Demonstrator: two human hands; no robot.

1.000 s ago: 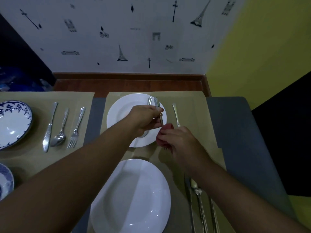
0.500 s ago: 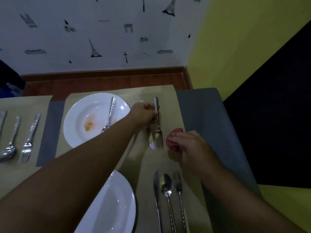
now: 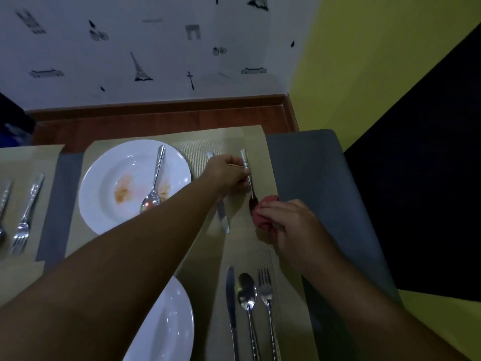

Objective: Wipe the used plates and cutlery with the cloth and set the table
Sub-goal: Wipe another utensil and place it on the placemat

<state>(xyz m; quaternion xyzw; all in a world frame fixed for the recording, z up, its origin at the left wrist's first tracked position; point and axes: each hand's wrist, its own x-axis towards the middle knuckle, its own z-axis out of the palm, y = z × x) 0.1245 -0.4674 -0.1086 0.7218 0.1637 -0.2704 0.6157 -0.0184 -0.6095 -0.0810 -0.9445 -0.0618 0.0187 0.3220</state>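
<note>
Head-worn view, looking down, close over table (image 3: pixel 312 162)

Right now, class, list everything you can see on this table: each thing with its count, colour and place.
Dirty plate: one, white with orange stains, far mat.
Spoon on plate: one, silver, resting in the dirty plate.
Knife: one, silver, beside that plate, partly under the left arm.
Held fork: one, silver, seen edge-on.
Cloth: one, red, at the fork's tip.
Clean plate: one, white, near edge.
Laid cutlery: knife, spoon, fork, silver, near mat.
Other cutlery: silver, left mat, partly cut off.
Mats: tan, on a grey table.
Left hand: holds the fork.
Right hand: grips the cloth.
</note>
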